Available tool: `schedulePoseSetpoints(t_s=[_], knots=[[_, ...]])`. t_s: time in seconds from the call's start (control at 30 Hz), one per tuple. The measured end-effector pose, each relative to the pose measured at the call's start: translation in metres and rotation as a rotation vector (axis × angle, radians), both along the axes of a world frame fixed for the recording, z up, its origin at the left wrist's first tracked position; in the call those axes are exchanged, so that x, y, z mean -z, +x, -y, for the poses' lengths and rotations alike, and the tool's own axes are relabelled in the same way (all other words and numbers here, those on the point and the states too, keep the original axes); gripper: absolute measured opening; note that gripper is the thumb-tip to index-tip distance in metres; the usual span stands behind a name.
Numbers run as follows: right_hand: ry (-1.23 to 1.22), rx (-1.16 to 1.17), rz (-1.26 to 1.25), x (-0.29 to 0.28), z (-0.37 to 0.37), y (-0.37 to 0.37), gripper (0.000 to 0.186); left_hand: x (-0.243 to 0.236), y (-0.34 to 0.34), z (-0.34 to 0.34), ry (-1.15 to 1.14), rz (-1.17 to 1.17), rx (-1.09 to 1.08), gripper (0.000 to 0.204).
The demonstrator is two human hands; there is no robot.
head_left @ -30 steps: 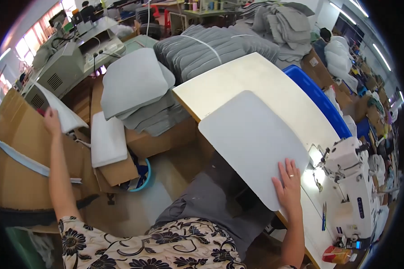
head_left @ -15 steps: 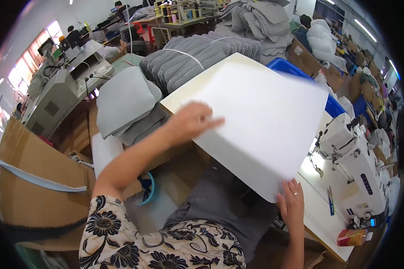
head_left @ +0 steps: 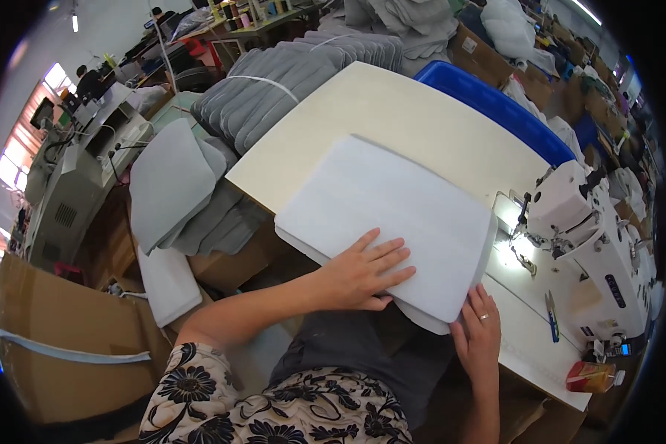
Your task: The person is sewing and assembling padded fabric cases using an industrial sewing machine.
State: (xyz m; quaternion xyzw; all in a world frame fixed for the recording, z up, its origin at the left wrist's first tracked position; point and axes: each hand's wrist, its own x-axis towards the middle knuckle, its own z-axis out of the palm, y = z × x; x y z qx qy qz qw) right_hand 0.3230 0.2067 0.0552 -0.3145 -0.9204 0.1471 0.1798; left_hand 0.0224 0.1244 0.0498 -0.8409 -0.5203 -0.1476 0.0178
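Observation:
A white rounded-corner panel lies on the near part of the cream worktable. Beneath it, a pale grey layer peeks out along the near and right edges, overhanging the table's front. My left hand presses flat on the panel's near edge, fingers spread, gripping nothing. At the near right corner my right hand rests with stretched fingers against the edge, thumb apart. To the right stands a white sewing machine, its lamp lighting the needle area.
Grey panels are piled left of the table; a bound row of grey pieces stands behind. A blue bin borders the far edge. Blue-handled snips and a bottle lie at right. A cardboard box is at left.
The white panel has come down from a raised, blurred position to lie on the table. My left hand has moved right and down onto it; my right hand stays at the corner. The view has shifted.

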Motion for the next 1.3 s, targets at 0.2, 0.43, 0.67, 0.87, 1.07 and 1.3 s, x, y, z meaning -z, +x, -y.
schedulePoseSetpoints(t_s=[0.2, 0.43, 0.67, 0.87, 1.07, 1.3], knots=[[0.023, 0.042, 0.035, -0.005, -0.004, -0.006, 0.040, -0.004, -0.018, -0.008, -0.047, 0.114, 0.087, 0.055], [0.072, 0.045, -0.039, 0.004, -0.001, 0.001, 0.041, -0.019, -0.029, -0.009, -0.068, 0.000, 0.059, 0.061], [0.108, 0.084, -0.044, 0.006, 0.000, 0.003, 0.038, -0.029, -0.035, -0.035, -0.092, 0.016, 0.093, 0.056], [0.081, 0.087, -0.058, 0.006, 0.004, 0.009, 0.032, -0.040, 0.018, -0.009, -0.061, 0.013, 0.078, 0.054], [0.106, 0.104, -0.034, 0.004, 0.009, 0.013, 0.037, -0.029, 0.017, 0.003, -0.066, -0.039, 0.024, 0.049], [0.083, 0.125, -0.055, 0.003, 0.010, 0.015, 0.042, -0.027, 0.009, -0.001, -0.080, 0.042, 0.032, 0.050]])
